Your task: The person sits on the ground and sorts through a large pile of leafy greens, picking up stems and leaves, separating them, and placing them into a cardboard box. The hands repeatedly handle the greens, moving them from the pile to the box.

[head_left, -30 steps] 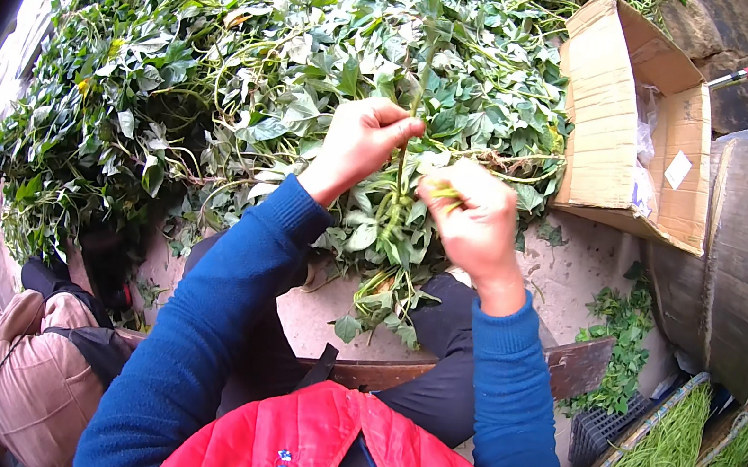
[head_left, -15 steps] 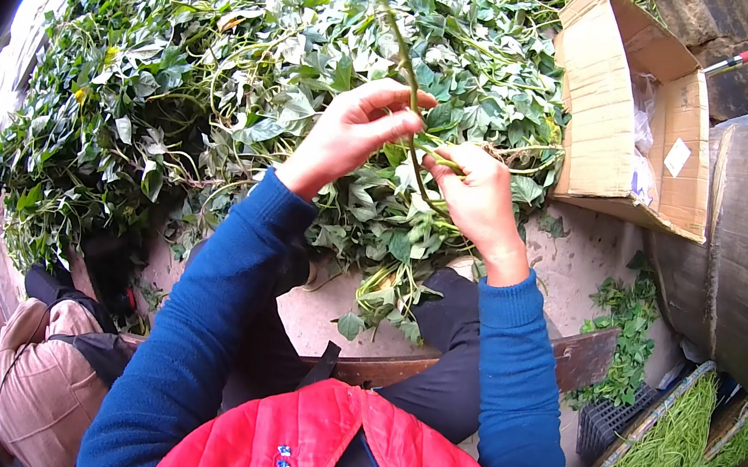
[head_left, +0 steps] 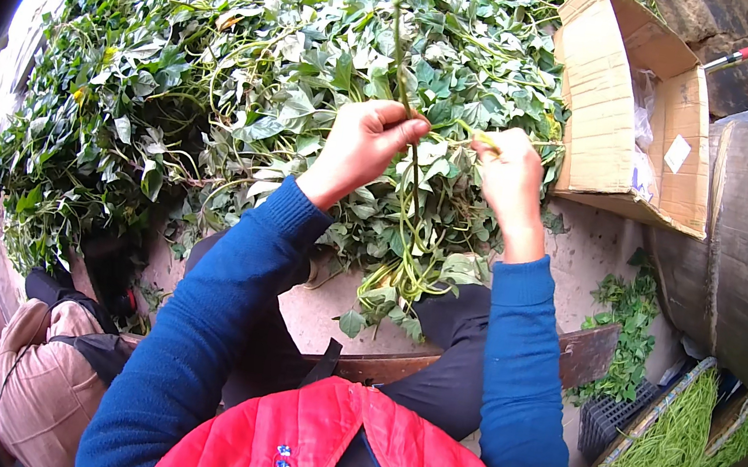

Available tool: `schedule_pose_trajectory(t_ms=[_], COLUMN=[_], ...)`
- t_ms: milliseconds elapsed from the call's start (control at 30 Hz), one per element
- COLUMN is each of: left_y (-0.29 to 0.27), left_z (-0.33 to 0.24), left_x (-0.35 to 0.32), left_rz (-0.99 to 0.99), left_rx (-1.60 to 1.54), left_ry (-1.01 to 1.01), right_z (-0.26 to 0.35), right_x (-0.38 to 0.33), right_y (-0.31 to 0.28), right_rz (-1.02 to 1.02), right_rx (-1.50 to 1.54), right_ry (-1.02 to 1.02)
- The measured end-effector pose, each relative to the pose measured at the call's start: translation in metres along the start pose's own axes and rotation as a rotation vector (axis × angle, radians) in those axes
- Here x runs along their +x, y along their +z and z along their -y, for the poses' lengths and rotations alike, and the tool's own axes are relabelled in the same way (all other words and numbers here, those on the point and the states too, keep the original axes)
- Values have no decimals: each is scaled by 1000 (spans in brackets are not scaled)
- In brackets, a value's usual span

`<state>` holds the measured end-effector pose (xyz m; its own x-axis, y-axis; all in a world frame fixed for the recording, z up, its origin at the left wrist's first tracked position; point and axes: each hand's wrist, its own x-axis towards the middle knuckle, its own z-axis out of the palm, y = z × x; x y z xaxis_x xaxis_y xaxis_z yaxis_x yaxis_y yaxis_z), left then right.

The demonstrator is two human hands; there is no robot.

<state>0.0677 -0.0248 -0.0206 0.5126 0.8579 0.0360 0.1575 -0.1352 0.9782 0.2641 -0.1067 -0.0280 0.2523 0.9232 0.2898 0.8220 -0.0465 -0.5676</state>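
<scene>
Between thumb and fingers, my left hand [head_left: 367, 145] pinches a long vine stem [head_left: 398, 38], which runs up past the top of the picture and hangs down below the hand. My right hand [head_left: 508, 174] is closed on thin green stalks [head_left: 477, 136], a short way to the right of the vine and apart from it. Beneath both hands spreads a big heap of leafy vines [head_left: 301, 70], its leaves lobed and green. Several loose stalks with leaves [head_left: 394, 294] droop from the heap's near edge between my knees.
An open cardboard box [head_left: 595, 93] with plastic inside stands at the right. Beyond it are a large brown container [head_left: 746, 238], a black crate [head_left: 608, 421] and a basket of thin green stalks [head_left: 658, 455]. Another person [head_left: 54, 370] sits at lower left. A wooden bench [head_left: 587, 351] is under me.
My right hand has moved right, away from the vine, with stalks in its fingers. My left hand has come slightly down and right and closed on the stem, which now stands more upright.
</scene>
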Motion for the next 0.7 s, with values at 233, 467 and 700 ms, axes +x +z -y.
schedule_pose_trajectory(t_ms=[233,467,700], left_y=[-17,-9,-4], left_z=[-1,4,11], left_x=[5,6,2], left_rz=[-47,-108,13], left_rx=[133,87,171], left_ry=[-134,-83,-3], right_z=[48,59,52], right_x=[-1,-3,-4], right_y=[-3,3,-4], right_rz=[414,523,426], right_rx=[569,549,527], right_ry=[292,378,234])
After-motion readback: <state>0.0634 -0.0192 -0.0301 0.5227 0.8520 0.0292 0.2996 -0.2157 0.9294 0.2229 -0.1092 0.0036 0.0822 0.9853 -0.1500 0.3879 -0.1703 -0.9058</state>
